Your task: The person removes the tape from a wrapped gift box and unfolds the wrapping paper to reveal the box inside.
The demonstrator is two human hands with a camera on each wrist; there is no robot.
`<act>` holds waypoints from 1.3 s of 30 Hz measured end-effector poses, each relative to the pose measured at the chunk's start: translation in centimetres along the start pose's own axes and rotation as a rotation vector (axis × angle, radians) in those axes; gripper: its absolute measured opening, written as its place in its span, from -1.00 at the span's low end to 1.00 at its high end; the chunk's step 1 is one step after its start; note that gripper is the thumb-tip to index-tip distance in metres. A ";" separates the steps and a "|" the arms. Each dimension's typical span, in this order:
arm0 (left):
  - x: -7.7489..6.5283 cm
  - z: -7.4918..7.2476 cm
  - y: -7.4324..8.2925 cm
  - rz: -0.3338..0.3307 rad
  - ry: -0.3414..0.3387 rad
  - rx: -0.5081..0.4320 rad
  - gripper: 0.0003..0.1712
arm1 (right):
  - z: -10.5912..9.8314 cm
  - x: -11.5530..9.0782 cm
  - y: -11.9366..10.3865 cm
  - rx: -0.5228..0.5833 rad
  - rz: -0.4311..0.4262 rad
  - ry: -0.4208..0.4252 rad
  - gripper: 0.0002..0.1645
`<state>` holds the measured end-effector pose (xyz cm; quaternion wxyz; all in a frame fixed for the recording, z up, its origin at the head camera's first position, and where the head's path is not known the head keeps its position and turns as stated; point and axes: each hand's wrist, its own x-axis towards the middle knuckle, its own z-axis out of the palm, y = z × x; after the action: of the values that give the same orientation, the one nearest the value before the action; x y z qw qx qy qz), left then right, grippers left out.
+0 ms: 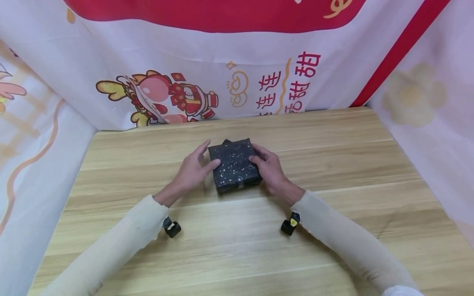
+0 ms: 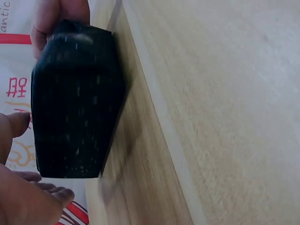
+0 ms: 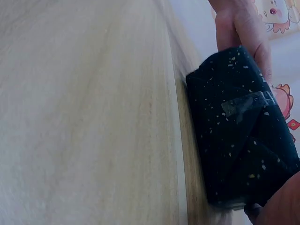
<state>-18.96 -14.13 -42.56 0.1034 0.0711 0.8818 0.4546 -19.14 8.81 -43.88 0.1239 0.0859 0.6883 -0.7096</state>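
Observation:
A small box [image 1: 235,164] wrapped in black paper with pale specks is between both hands over the wooden table. My right hand [image 1: 272,169] grips its right side, thumb on the top face and fingers behind the edge. At the left edge, my left hand [image 1: 189,170] has its thumb tip against the top corner, the other fingers stretched out beside the box. Clear tape [image 3: 246,104] crosses the folded paper on the near side in the right wrist view. A dark pointed bit of paper [image 1: 226,142] sticks out behind the box. Its underside is hidden.
The wood-grain table [image 1: 222,246] extends around the hands. Behind it hangs a white cloth [image 1: 207,49] printed with a cartoon figure and red characters. More printed cloth [image 1: 426,107] closes off the right side, and another sheet [image 1: 33,135] the left. Both wrists wear small black cameras [image 1: 172,228].

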 end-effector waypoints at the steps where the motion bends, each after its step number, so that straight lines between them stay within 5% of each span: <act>1: 0.1 0.0 0.0 -0.004 0.001 -0.022 -0.14 | 0.0 0.1 0.0 0.003 0.003 -0.002 -0.42; 8: 0.7 0.0 -0.2 0.000 0.001 -0.129 -0.29 | -0.1 0.1 -0.1 0.004 0.008 -0.011 -0.44; 21: 1.8 -0.3 0.0 -0.019 0.001 -0.026 -0.53 | -0.3 0.3 0.0 -0.023 0.007 -0.050 -0.47; 29: 1.9 -0.2 0.0 -0.054 0.003 -0.041 -0.59 | -0.3 0.3 -0.1 -0.025 -0.008 -0.052 -0.48; 34: 1.8 -0.1 -0.1 -0.056 0.035 -0.005 -0.60 | -0.4 -0.2 -0.1 -0.071 -0.036 0.009 -0.51; 39: 1.0 0.2 0.2 -0.041 0.113 0.064 -0.59 | 0.1 -1.5 0.0 -0.096 -0.043 0.135 -0.24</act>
<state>-19.83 -13.64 -42.62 0.0603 0.0304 0.9017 0.4272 -17.68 8.82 -43.41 0.0659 0.1126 0.7300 -0.6709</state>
